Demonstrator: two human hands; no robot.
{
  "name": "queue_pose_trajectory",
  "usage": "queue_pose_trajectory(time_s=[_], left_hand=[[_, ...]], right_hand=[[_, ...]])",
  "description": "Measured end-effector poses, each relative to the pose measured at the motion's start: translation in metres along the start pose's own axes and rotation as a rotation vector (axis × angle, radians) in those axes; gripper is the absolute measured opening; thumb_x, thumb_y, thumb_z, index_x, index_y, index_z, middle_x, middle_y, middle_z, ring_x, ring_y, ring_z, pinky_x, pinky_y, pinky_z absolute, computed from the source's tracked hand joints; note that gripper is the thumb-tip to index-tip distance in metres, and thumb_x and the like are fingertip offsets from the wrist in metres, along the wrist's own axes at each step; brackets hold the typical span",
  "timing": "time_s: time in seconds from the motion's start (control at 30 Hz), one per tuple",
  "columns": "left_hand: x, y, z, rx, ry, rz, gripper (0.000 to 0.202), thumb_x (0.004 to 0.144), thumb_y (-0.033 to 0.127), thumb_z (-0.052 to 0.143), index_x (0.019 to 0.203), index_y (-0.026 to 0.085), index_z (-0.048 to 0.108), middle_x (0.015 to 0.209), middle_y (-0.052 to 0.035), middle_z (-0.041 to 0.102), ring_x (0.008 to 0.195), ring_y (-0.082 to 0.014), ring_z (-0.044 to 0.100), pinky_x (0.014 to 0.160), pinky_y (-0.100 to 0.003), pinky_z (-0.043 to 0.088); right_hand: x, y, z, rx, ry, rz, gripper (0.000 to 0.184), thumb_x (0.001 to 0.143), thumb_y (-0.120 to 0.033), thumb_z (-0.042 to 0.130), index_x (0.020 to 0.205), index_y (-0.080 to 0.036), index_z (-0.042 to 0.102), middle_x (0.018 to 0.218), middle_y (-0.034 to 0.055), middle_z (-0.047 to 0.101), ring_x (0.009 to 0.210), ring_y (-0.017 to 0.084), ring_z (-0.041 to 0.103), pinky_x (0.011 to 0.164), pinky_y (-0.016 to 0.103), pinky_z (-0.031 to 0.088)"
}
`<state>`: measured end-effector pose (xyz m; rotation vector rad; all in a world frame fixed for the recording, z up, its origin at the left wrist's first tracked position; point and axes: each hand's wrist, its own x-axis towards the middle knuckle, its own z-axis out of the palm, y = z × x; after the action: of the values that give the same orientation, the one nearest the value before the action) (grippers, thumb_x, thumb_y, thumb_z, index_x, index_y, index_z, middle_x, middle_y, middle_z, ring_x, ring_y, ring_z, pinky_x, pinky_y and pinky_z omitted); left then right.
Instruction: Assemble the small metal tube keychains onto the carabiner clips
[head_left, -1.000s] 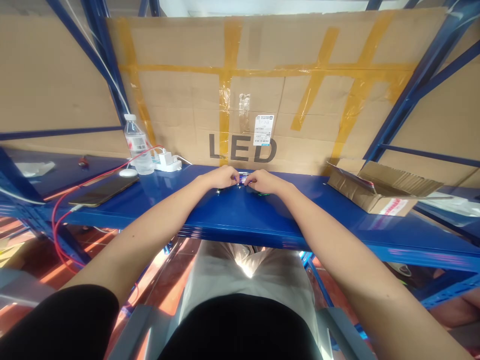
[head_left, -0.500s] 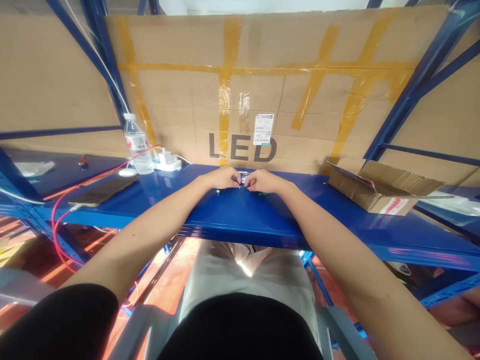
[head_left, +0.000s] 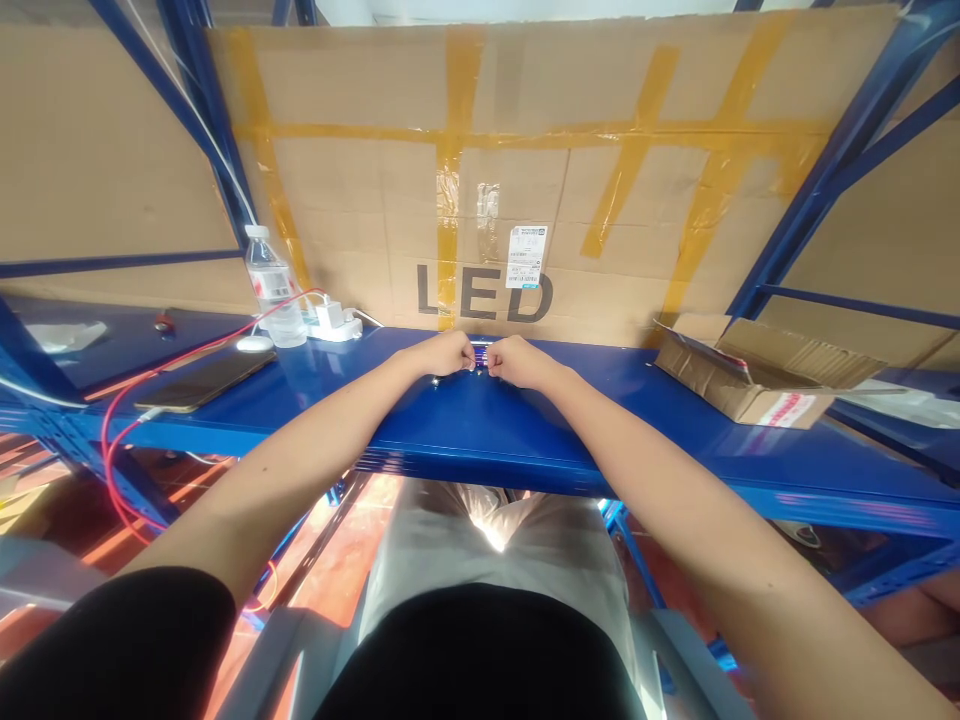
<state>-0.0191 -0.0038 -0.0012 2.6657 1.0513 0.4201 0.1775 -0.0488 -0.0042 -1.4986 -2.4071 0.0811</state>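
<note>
My left hand [head_left: 448, 353] and my right hand [head_left: 517, 360] are side by side near the back of the blue metal shelf [head_left: 480, 425]. Both have their fingers curled closed, knuckles up, with a narrow gap between them. Whatever the fingertips pinch is too small or hidden to name. A small shiny thing [head_left: 481, 354] shows in the gap between the hands. Another tiny bright bit [head_left: 436, 381] lies on the shelf just below my left hand.
A large taped cardboard sheet [head_left: 337, 220] stands behind the shelf. On the left are a water bottle [head_left: 276, 300], a white power adapter [head_left: 335, 322], a red cable [head_left: 112, 430] and a dark phone-like slab [head_left: 206, 380]. An open cardboard box [head_left: 750, 385] sits at the right.
My right hand has shifted slightly left and its fingers look more tightly curled. A green glint beneath it no longer shows. My left hand has moved a little to the left.
</note>
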Motion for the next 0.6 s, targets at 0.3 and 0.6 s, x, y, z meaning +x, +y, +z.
queue_pose_trajectory(time_s=[0.3,0.6], left_hand=[[0.0023,-0.0034,-0.0018,-0.026,0.076,-0.031,0.017,0.078,0.021,0.06,0.076,0.016,0.076,0.075,-0.0041,0.073,0.063,-0.0159,0.056,0.064,-0.029,0.043],[0.0026,-0.0049,-0.002,-0.078,0.002,0.014,0.019,0.078,0.021,0.065,0.088,0.016,0.081,0.089,-0.0068,0.08,0.078,-0.0195,0.068,0.071,-0.028,0.05]], right_hand=[[-0.0002,0.0042,-0.0032,0.073,-0.058,-0.072,0.026,0.082,0.004,0.059,0.079,-0.015,0.076,0.09,0.0071,0.078,0.081,0.018,0.068,0.066,0.024,0.047],[-0.0004,0.0046,-0.0045,0.258,-0.087,-0.009,0.03,0.083,-0.001,0.062,0.098,-0.017,0.082,0.092,0.0059,0.08,0.074,0.018,0.069,0.065,0.026,0.052]])
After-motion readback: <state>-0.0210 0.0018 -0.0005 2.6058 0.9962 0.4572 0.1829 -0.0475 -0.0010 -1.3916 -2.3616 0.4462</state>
